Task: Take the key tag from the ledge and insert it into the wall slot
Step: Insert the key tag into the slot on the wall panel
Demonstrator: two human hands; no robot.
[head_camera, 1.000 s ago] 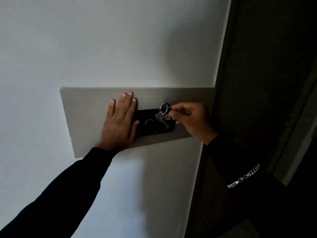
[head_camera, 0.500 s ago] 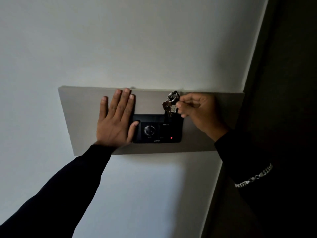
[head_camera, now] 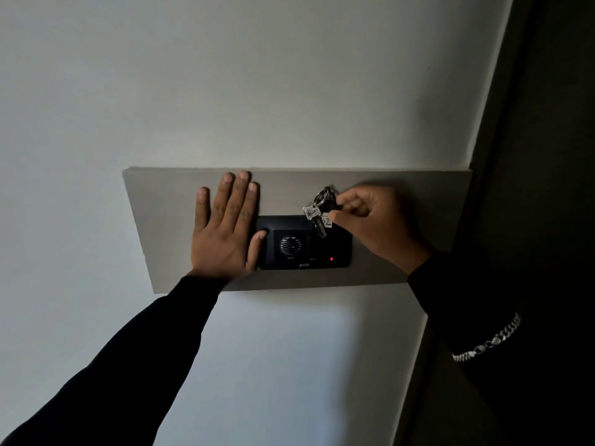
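Note:
My right hand (head_camera: 373, 225) pinches a dark key tag (head_camera: 329, 206) that carries a metal ring and a silver key (head_camera: 311, 211) with a small white label. The tag hangs at the top right of a black wall unit (head_camera: 335, 249) with a round dial and a red light (head_camera: 331, 259). Whether the tag's lower end sits in a slot is hidden by the key and my fingers. My left hand (head_camera: 225, 230) lies flat with fingers spread on the grey panel (head_camera: 167, 220), its thumb touching the unit's left edge.
The grey panel is mounted on a pale wall (head_camera: 257, 75). A dark door or frame (head_camera: 541, 156) rises just right of the panel. My right sleeve bears a silver chain bracelet (head_camera: 486, 342).
My right hand carried the key tag from the unit's middle to its top right part and holds it more upright. My left hand stays flat on the panel.

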